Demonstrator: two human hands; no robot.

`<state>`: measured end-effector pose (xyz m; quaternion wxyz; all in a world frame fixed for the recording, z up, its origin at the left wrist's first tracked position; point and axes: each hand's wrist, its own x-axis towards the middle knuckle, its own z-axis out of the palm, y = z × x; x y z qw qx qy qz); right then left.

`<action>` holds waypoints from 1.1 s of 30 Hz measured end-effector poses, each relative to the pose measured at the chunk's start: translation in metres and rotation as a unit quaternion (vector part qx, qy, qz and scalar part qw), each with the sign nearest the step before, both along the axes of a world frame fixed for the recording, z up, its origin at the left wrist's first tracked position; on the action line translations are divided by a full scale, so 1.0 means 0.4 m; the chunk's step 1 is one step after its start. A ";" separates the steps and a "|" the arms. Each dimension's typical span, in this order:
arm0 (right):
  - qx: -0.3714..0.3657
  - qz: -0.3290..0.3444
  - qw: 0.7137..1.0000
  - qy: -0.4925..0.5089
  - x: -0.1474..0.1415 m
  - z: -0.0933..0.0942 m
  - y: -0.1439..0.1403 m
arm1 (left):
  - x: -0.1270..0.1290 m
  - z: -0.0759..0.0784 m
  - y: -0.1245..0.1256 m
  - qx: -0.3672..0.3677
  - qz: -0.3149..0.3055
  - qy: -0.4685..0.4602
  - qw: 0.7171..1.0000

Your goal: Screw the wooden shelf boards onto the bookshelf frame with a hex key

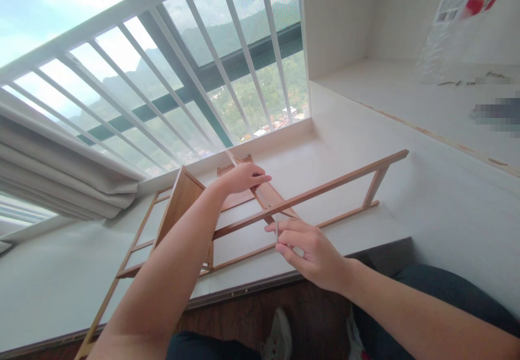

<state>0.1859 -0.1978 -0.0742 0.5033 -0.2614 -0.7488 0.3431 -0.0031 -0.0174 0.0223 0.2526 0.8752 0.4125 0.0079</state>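
A wooden frame (345, 178) with long rails and short crosspieces lies on the white ledge. My left hand (246, 177) reaches over it, its fingers curled around a wooden crosspiece (260, 198) that meets the near upper rail. Just below that joint, my right hand (304, 246) pinches a thin metal Allen key (277, 230) between thumb and fingers. The key stands nearly upright beside the rail; its tip and any screw there are too small to make out. A wooden panel (179, 200) stands within the frame, left of my hands, partly behind my left forearm.
A white railing (162, 78) and window lie beyond the ledge (325, 143). Grey curtain (81, 170) hangs at left. On the right shelf (406, 86) are a clear plastic bag (439, 46) and small metal hardware (459, 83). A shoe (280, 333) shows on the dark floor below.
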 end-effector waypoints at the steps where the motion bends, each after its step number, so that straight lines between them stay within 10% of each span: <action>1: 0.016 0.000 1.000 -0.012 0.000 -0.003 0.002 | 0.000 0.000 0.000 0.000 0.002 -0.004 1.000; 33: 0.081 0.048 0.991 -0.098 -0.002 0.003 0.057 | 0.005 -0.021 0.008 0.050 0.011 0.006 0.999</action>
